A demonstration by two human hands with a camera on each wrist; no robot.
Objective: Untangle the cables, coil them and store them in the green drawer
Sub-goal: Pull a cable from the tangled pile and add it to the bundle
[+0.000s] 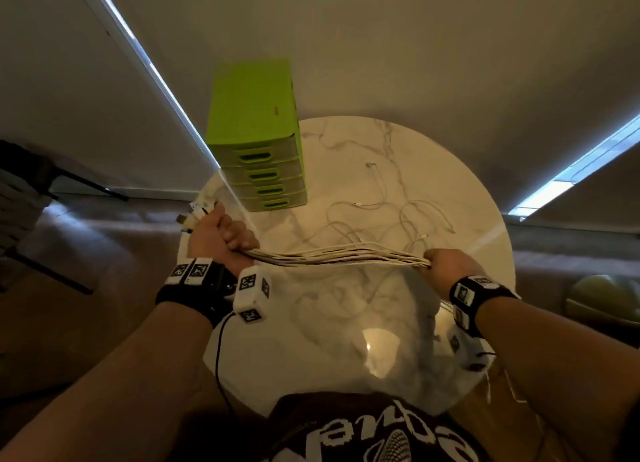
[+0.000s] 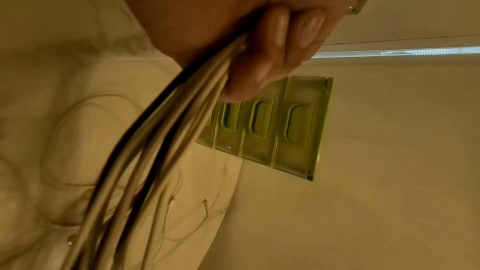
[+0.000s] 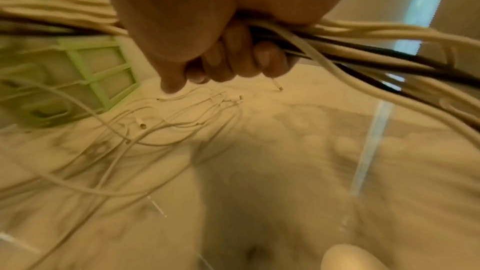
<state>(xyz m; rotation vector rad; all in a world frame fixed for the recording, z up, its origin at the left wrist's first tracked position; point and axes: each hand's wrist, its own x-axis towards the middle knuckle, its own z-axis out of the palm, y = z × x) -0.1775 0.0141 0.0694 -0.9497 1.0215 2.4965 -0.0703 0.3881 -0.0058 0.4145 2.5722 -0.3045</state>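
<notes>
Both fists, left hand and right hand, grip a taut bundle of white cables, seemingly straightening it for coiling.

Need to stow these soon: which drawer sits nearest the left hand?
The bottom drawer of the green unit, lowest of four, closest to the left hand.

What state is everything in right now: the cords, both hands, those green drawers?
Cable bundle: stretched straight between both hands, above the table.
Left hand: grips the bundle's plug end.
Right hand: grips the bundle's other side.
Loose cables: lying tangled on the table, not coiled.
Green drawer unit: upright, all four drawers closed.
Marble table: bears the cables and drawer unit.
</notes>
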